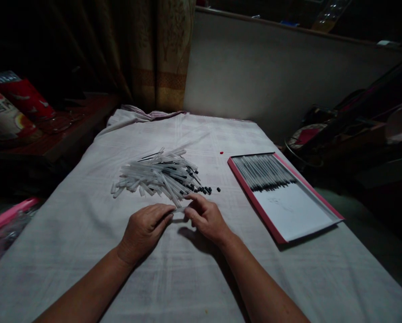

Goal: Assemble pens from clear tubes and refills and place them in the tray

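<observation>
In front of the pile, my left hand (149,225) pinches a pale, translucent pen barrel (179,210) between thumb and fingers. My right hand (205,217) closes on the barrel's other end with thumb and index finger. Just beyond my hands lies a loose heap of clear pen barrels (147,172), with dark slender refills mixed in. Several small black plugs (205,190) are scattered at the heap's right edge. To the right, a shallow red-edged box (256,204) holds a neat row of pens (264,170) with black ends.
A pale checked cloth (174,278) covers the work surface. A small red piece (221,153) lies on it beyond the box. At left stand a jar (6,116) and a red package (29,98) on a wooden table. A pink-rimmed item (10,217) sits low at left.
</observation>
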A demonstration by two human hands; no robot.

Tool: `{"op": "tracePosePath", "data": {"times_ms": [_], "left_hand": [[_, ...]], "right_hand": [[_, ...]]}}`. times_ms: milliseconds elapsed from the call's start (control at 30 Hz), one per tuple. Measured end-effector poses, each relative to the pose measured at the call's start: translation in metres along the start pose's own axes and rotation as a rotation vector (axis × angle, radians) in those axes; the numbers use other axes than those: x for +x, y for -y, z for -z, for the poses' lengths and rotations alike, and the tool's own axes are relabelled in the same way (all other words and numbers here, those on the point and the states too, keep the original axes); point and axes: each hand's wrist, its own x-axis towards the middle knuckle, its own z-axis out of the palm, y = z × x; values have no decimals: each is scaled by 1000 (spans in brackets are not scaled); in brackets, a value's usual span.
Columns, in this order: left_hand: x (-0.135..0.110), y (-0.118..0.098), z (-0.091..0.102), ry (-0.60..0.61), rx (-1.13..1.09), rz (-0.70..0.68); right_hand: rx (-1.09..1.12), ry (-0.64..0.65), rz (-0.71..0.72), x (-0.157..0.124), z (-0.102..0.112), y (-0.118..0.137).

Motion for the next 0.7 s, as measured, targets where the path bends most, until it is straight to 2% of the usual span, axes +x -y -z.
{"op": "tracePosePath", "data": {"times_ms": [133,267,400,567,700], "left_hand": [[5,12,11,44,15,9],[7,48,36,-30,249,94],[4,75,46,41,476,163],[2,76,44,61,500,180],[2,69,42,73,462,102]], "right_hand": [[-55,25,62,1,0,3],[49,-60,-50,4,6,-1],[166,-109,-152,7,10,-6],[194,-126,-179,8,7,-7],[256,-150,-216,8,7,-5]]}}
